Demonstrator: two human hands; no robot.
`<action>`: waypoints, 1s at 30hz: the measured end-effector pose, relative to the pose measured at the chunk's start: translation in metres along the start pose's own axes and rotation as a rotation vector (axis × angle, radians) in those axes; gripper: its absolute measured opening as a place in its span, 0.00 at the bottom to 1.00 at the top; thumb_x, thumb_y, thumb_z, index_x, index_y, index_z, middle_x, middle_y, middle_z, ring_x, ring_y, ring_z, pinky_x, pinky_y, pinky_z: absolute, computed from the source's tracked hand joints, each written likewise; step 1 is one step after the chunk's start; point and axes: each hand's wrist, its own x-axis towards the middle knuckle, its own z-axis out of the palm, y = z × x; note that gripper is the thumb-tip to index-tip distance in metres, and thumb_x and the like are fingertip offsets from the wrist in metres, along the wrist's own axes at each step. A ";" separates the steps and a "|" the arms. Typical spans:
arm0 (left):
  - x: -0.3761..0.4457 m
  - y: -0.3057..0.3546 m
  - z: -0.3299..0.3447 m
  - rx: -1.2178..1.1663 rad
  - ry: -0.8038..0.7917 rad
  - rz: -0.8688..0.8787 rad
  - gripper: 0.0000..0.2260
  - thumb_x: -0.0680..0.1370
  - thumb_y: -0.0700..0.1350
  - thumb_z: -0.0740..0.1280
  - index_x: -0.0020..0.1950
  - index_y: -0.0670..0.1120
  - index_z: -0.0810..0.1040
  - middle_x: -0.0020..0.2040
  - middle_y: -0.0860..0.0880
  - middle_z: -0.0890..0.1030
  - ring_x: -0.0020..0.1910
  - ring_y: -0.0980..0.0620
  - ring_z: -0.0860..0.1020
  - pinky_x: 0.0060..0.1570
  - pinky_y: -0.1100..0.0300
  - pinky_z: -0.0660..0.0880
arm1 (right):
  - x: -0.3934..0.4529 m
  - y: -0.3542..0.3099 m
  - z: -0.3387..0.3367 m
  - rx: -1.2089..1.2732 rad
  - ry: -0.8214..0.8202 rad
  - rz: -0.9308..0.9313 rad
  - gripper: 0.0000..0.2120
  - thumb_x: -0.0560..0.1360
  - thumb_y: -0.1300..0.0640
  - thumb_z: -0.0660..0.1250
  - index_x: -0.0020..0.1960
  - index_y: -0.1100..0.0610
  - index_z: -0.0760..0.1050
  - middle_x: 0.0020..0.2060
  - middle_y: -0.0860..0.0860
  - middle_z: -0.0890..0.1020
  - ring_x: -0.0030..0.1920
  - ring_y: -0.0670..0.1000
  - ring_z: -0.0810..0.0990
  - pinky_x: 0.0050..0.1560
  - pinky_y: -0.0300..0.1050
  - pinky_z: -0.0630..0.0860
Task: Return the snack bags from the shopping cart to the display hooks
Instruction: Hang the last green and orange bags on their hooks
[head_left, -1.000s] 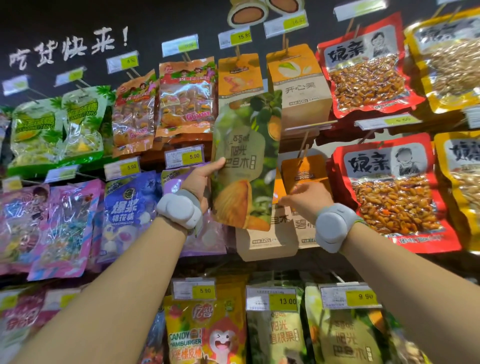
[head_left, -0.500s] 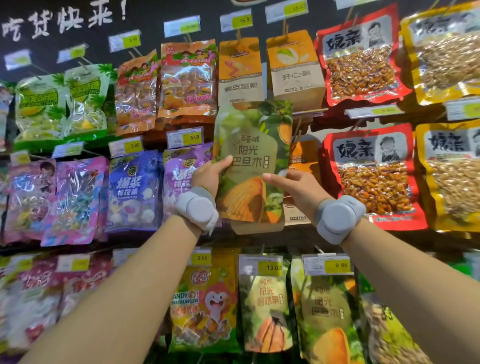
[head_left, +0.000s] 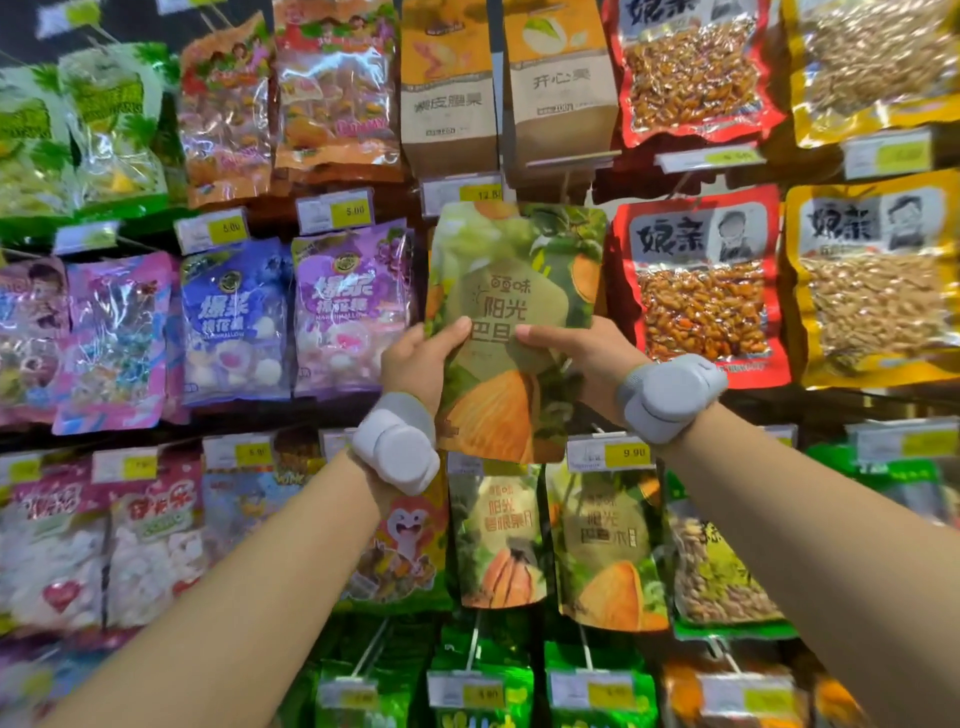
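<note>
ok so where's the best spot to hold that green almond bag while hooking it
By its two side edges at mid-height, one hand from each side, as the left hand and right hand hold the green almond bag now; it is flat and upright, leaving its top edge free.

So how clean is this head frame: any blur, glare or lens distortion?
Head view: the green almond bag and both hands, left hand and right hand, are fairly sharp; the edges smear, price tags unreadable; glare on clear candy bags; wide-angle bowing at the borders.
</note>
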 end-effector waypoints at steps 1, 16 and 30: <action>-0.002 -0.007 0.000 -0.011 -0.036 -0.025 0.02 0.72 0.42 0.71 0.44 0.46 0.81 0.40 0.50 0.82 0.42 0.50 0.81 0.49 0.58 0.79 | 0.001 0.002 -0.003 0.031 0.036 0.020 0.18 0.64 0.58 0.76 0.53 0.60 0.80 0.48 0.55 0.85 0.50 0.56 0.83 0.59 0.59 0.77; -0.037 -0.081 0.029 0.533 -0.230 0.117 0.18 0.76 0.52 0.66 0.63 0.48 0.68 0.53 0.53 0.75 0.55 0.50 0.76 0.58 0.54 0.73 | -0.049 0.068 -0.085 -0.197 0.145 0.360 0.06 0.65 0.60 0.74 0.42 0.58 0.81 0.33 0.52 0.85 0.39 0.56 0.81 0.51 0.51 0.71; -0.052 -0.112 0.074 1.360 -0.513 0.790 0.28 0.74 0.43 0.66 0.72 0.46 0.62 0.67 0.46 0.69 0.65 0.44 0.69 0.61 0.51 0.67 | -0.103 0.126 -0.169 -0.298 0.282 0.723 0.08 0.65 0.58 0.74 0.41 0.59 0.79 0.27 0.53 0.84 0.40 0.57 0.80 0.50 0.48 0.70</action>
